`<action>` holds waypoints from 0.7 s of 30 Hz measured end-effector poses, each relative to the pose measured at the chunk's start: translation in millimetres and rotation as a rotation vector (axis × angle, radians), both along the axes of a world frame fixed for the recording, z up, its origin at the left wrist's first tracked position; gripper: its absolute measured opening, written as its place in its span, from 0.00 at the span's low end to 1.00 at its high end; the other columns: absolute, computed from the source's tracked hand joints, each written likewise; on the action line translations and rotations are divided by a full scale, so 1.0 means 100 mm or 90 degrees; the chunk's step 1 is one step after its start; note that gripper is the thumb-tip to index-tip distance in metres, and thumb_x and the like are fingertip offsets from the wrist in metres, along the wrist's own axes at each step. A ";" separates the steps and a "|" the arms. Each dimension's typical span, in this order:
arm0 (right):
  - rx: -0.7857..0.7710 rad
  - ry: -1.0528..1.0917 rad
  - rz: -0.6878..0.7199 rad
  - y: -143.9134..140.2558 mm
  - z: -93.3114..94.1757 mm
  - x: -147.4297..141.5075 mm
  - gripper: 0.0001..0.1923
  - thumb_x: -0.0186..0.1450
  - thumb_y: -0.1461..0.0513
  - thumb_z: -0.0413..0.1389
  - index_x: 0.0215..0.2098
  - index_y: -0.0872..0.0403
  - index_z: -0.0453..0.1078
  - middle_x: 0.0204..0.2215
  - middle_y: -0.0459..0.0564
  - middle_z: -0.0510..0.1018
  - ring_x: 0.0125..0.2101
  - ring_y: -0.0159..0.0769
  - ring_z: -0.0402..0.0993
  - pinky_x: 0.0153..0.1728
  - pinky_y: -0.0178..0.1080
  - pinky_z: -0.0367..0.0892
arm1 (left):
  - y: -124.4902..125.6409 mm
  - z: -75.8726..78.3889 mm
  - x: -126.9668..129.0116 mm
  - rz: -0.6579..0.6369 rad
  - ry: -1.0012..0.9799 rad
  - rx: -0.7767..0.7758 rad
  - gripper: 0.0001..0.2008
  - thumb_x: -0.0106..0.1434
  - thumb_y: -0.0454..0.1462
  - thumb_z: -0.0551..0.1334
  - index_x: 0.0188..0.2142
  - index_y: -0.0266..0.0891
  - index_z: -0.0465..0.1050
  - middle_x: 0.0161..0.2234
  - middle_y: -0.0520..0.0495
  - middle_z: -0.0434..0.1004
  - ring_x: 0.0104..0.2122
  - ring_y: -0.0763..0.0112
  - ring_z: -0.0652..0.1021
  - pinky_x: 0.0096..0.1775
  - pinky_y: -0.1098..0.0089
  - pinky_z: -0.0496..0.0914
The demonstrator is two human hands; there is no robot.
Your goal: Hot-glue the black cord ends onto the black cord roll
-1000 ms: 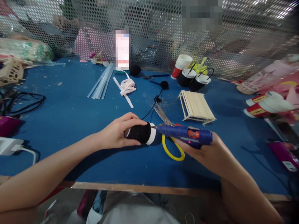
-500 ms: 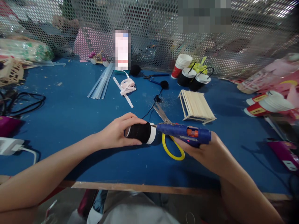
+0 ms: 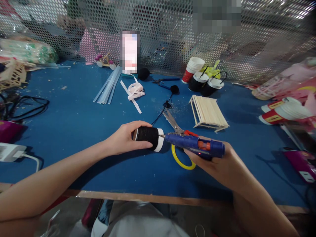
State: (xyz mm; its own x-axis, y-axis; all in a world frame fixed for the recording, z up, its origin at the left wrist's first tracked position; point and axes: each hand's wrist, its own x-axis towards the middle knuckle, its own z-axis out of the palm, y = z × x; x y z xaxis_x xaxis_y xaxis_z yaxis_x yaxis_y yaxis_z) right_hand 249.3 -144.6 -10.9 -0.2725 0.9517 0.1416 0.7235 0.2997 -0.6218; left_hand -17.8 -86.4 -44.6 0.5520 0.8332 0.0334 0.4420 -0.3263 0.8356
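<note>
Lying on its side, a paper cup (image 3: 148, 137) wrapped in black yarn shows a bare white band at its right end. My left hand (image 3: 129, 138) is closed around it, thumb in front and fingers behind. My right hand (image 3: 214, 164) grips a blue hot glue gun (image 3: 190, 141), whose metal nozzle points left and meets the cup at the edge of the black wrap. A small red light glows on the gun. Under the gun lie scissors (image 3: 184, 161) with yellow and red handles. Black yarn (image 3: 158, 116) runs from behind the cup to a small tangle.
Behind are glue sticks (image 3: 108, 87), white ribbon (image 3: 135, 91), pliers (image 3: 165, 82) and a phone (image 3: 130, 52) against the perforated metal screen (image 3: 160, 33). A small stick-built bench (image 3: 208, 112), black-wrapped cups (image 3: 212, 86) and red-white paper cups (image 3: 283, 110) stand to the right. Cables (image 3: 29, 105) lie left.
The cup has turned slightly in my left hand, and my left thumb lies further along its front. The glue gun has shifted slightly down and right, showing more of the scissors' red handle.
</note>
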 end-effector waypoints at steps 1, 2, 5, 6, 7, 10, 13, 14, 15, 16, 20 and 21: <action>-0.001 0.003 0.011 0.00 0.00 0.00 0.05 0.57 0.59 0.56 0.27 0.53 0.67 0.21 0.43 0.73 0.21 0.31 0.67 0.25 0.35 0.67 | 0.00 0.00 0.00 0.004 0.002 -0.012 0.26 0.53 0.47 0.65 0.50 0.40 0.66 0.45 0.46 0.73 0.40 0.64 0.75 0.40 0.67 0.70; -0.001 0.008 0.018 0.00 0.01 0.00 0.05 0.57 0.59 0.56 0.27 0.53 0.67 0.21 0.43 0.73 0.21 0.30 0.66 0.25 0.34 0.67 | 0.00 0.01 0.00 0.008 0.005 -0.024 0.26 0.53 0.47 0.64 0.50 0.41 0.65 0.44 0.46 0.74 0.39 0.65 0.75 0.39 0.68 0.70; -0.014 0.011 0.016 -0.02 0.00 0.01 0.05 0.57 0.59 0.57 0.29 0.53 0.67 0.21 0.43 0.73 0.21 0.29 0.65 0.23 0.33 0.66 | 0.00 0.01 0.00 0.022 0.012 -0.057 0.26 0.54 0.48 0.64 0.49 0.41 0.65 0.41 0.47 0.74 0.36 0.66 0.75 0.36 0.69 0.70; -0.017 0.009 0.012 -0.02 -0.01 0.01 0.05 0.57 0.59 0.57 0.29 0.53 0.67 0.21 0.43 0.73 0.21 0.29 0.66 0.23 0.33 0.66 | 0.00 0.01 0.01 0.026 0.011 -0.065 0.26 0.54 0.48 0.64 0.49 0.41 0.65 0.41 0.48 0.74 0.36 0.67 0.75 0.35 0.69 0.70; -0.020 0.006 0.013 -0.02 -0.01 0.01 0.05 0.57 0.59 0.57 0.29 0.53 0.67 0.22 0.43 0.74 0.21 0.29 0.66 0.24 0.33 0.66 | 0.00 0.01 0.01 0.029 0.011 -0.072 0.26 0.54 0.49 0.64 0.49 0.41 0.65 0.40 0.48 0.75 0.35 0.67 0.75 0.35 0.69 0.70; -0.018 -0.008 0.020 -0.03 -0.02 0.01 0.06 0.58 0.59 0.57 0.28 0.53 0.67 0.21 0.42 0.72 0.21 0.28 0.65 0.24 0.32 0.66 | -0.01 0.01 0.01 0.039 0.010 -0.082 0.25 0.54 0.49 0.63 0.49 0.41 0.66 0.39 0.48 0.75 0.35 0.67 0.75 0.35 0.69 0.70; -0.005 -0.020 0.023 -0.02 0.00 -0.02 0.06 0.58 0.59 0.57 0.26 0.52 0.66 0.19 0.41 0.71 0.19 0.28 0.64 0.22 0.32 0.65 | -0.01 0.01 0.01 0.049 0.015 -0.087 0.25 0.54 0.49 0.63 0.49 0.41 0.66 0.38 0.48 0.75 0.35 0.67 0.75 0.34 0.69 0.70; -0.006 -0.023 0.029 -0.02 0.02 -0.03 0.07 0.58 0.59 0.56 0.24 0.52 0.65 0.19 0.42 0.70 0.19 0.28 0.64 0.22 0.32 0.65 | -0.01 0.01 0.02 0.052 0.017 -0.085 0.25 0.54 0.48 0.63 0.49 0.40 0.66 0.38 0.48 0.75 0.34 0.67 0.75 0.34 0.69 0.70; -0.007 -0.026 0.037 -0.02 0.03 -0.03 0.08 0.58 0.59 0.56 0.23 0.52 0.65 0.18 0.42 0.70 0.19 0.29 0.64 0.22 0.32 0.65 | -0.01 0.02 0.02 0.055 0.020 -0.081 0.25 0.54 0.48 0.63 0.49 0.40 0.66 0.38 0.48 0.75 0.34 0.67 0.75 0.34 0.69 0.70; -0.009 -0.028 0.042 -0.02 0.04 -0.04 0.08 0.58 0.59 0.55 0.23 0.52 0.64 0.18 0.43 0.70 0.19 0.29 0.64 0.21 0.33 0.65 | -0.01 0.02 0.02 0.057 0.021 -0.073 0.25 0.54 0.48 0.63 0.48 0.40 0.66 0.38 0.48 0.75 0.34 0.67 0.75 0.34 0.68 0.70; -0.014 -0.033 0.020 -0.01 0.03 -0.02 0.06 0.58 0.58 0.56 0.25 0.52 0.66 0.19 0.44 0.72 0.19 0.31 0.65 0.22 0.34 0.67 | 0.00 0.02 0.02 0.042 0.014 -0.007 0.25 0.53 0.47 0.64 0.48 0.39 0.67 0.41 0.46 0.75 0.36 0.66 0.75 0.36 0.68 0.70; -0.018 -0.034 0.012 -0.01 0.02 0.00 0.06 0.58 0.58 0.56 0.27 0.52 0.67 0.20 0.44 0.73 0.20 0.31 0.67 0.22 0.34 0.67 | 0.00 0.01 0.01 0.032 0.011 0.016 0.25 0.53 0.46 0.64 0.48 0.39 0.67 0.42 0.45 0.74 0.37 0.65 0.75 0.37 0.67 0.70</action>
